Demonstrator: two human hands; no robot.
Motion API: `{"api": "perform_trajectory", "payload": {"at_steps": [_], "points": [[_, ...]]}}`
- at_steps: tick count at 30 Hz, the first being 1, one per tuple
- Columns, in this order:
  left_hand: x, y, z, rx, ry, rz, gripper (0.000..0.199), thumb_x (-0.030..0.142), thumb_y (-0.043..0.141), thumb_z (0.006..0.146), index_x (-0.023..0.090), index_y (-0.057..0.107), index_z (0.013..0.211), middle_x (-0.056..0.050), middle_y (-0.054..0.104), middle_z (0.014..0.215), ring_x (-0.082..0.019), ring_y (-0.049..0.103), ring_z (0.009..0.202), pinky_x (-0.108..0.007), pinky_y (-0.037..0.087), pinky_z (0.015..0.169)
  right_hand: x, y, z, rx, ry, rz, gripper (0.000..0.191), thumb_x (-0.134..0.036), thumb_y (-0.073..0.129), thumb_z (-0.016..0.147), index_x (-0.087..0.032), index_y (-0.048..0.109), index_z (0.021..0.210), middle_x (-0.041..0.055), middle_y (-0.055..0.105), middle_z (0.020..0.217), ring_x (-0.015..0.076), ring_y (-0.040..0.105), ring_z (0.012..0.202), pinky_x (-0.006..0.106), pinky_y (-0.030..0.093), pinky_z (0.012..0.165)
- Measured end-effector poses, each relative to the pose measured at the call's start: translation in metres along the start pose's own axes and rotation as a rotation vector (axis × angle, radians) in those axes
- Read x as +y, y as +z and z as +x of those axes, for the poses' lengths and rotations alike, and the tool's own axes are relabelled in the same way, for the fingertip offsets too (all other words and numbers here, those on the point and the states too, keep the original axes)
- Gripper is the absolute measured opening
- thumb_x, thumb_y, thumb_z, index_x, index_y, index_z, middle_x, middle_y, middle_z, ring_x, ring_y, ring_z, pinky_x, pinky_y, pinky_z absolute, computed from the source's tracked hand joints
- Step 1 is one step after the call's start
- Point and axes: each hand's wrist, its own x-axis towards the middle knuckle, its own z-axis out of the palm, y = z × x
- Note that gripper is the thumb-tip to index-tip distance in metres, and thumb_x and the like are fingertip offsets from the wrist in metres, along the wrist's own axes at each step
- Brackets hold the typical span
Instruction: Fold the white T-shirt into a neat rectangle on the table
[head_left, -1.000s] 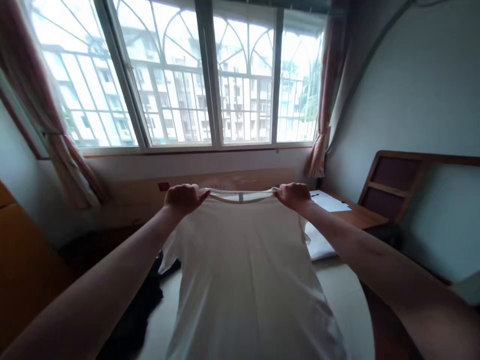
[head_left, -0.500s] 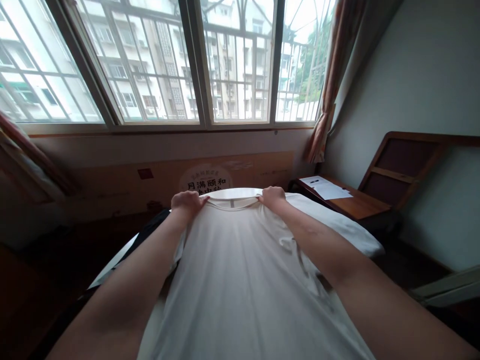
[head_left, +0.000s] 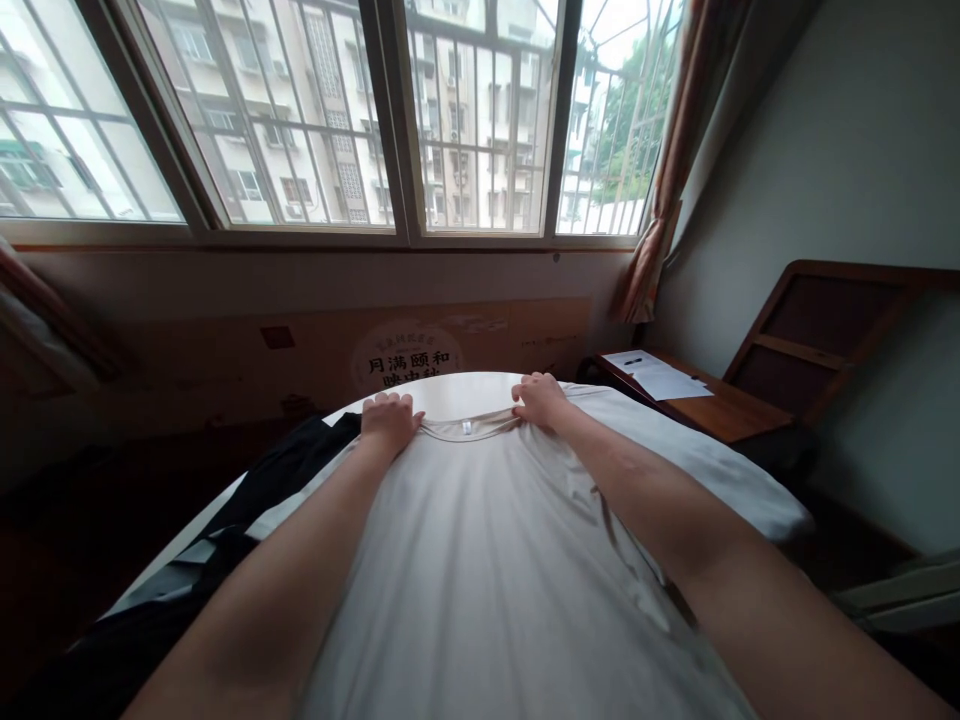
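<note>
A white T-shirt point(head_left: 465, 550) stretches from the far part of a white table point(head_left: 442, 390) toward me, its neckline and small label facing up. My left hand point(head_left: 390, 420) is closed on the shirt's shoulder, left of the neckline. On the right of the neckline, my right hand point(head_left: 540, 400) grips the other shoulder with bent fingers. Under and beside my left forearm lies dark clothing point(head_left: 292, 460). Another white cloth point(head_left: 690, 450) spreads beyond my right forearm and hangs over the table's right edge.
Behind the table, a printed cardboard panel point(head_left: 322, 350) stands below a barred window point(head_left: 480, 130). At the right, a wooden chair point(head_left: 757, 405) holds white papers point(head_left: 667, 380) and a pen. Patterned curtains point(head_left: 652, 250) hang at the window's sides.
Both hands have come down nearer the tabletop with the shirt, the left one slightly right and lower. The neckline lies lower, its label now visible. The view has tilted slightly.
</note>
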Motion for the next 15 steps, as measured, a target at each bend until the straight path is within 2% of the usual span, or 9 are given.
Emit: {"api": "perform_trajectory", "payload": {"at_steps": [2,4,8,10,12,15], "points": [[0.006,-0.009,-0.001,0.027,0.024,-0.002,0.038,0.035,0.044,0.096,0.012,0.064,0.118,-0.024,0.063,0.124,-0.038,0.054,0.118,-0.047,0.039,0.093,0.0,-0.005,0.007,-0.034,-0.025,0.065,0.032,-0.041,0.071,0.085,-0.027,0.073,0.113,0.0049,0.072,0.121,0.0232,0.063,0.112,0.028,0.045,0.091],[0.015,-0.019,-0.004,0.022,0.04,-0.015,0.035,0.025,0.039,0.097,0.011,0.064,0.118,-0.024,0.064,0.121,-0.036,0.057,0.114,-0.044,0.042,0.089,-0.003,-0.008,0.013,-0.064,-0.029,0.127,0.029,-0.041,0.069,0.087,-0.027,0.074,0.111,0.0023,0.075,0.112,0.0191,0.068,0.1,0.023,0.046,0.08],[0.035,-0.035,-0.019,-0.045,0.076,-0.054,0.039,0.012,0.032,0.095,0.011,0.065,0.114,-0.02,0.069,0.111,-0.031,0.065,0.101,-0.038,0.047,0.077,-0.015,-0.014,0.015,-0.045,0.005,0.188,0.034,-0.036,0.045,0.101,-0.019,0.071,0.117,0.0068,0.076,0.108,0.0179,0.069,0.094,0.022,0.047,0.078],[0.042,-0.035,-0.031,-0.1,0.092,-0.071,0.038,0.019,0.033,0.097,0.011,0.067,0.113,-0.019,0.071,0.11,-0.03,0.067,0.101,-0.037,0.049,0.079,-0.023,-0.013,0.006,-0.038,0.014,0.191,0.038,-0.034,0.038,0.103,-0.017,0.069,0.117,0.0096,0.076,0.105,0.0194,0.07,0.092,0.024,0.048,0.078],[0.045,-0.03,-0.043,-0.167,0.101,-0.086,0.042,0.034,0.038,0.098,0.01,0.068,0.115,-0.019,0.072,0.114,-0.03,0.067,0.106,-0.038,0.05,0.087,-0.032,-0.009,-0.01,-0.048,0.0,0.179,0.034,-0.033,0.044,0.1,-0.015,0.07,0.113,0.0124,0.075,0.106,0.0228,0.07,0.094,0.028,0.05,0.08],[0.046,-0.014,-0.055,-0.23,0.09,-0.098,0.06,0.047,0.042,0.096,0.002,0.059,0.133,-0.024,0.062,0.136,-0.033,0.057,0.128,-0.04,0.044,0.104,-0.043,0.004,-0.036,-0.058,-0.052,0.144,0.033,-0.027,0.055,0.092,-0.011,0.068,0.118,0.019,0.07,0.121,0.0298,0.065,0.112,0.034,0.048,0.094]]}}
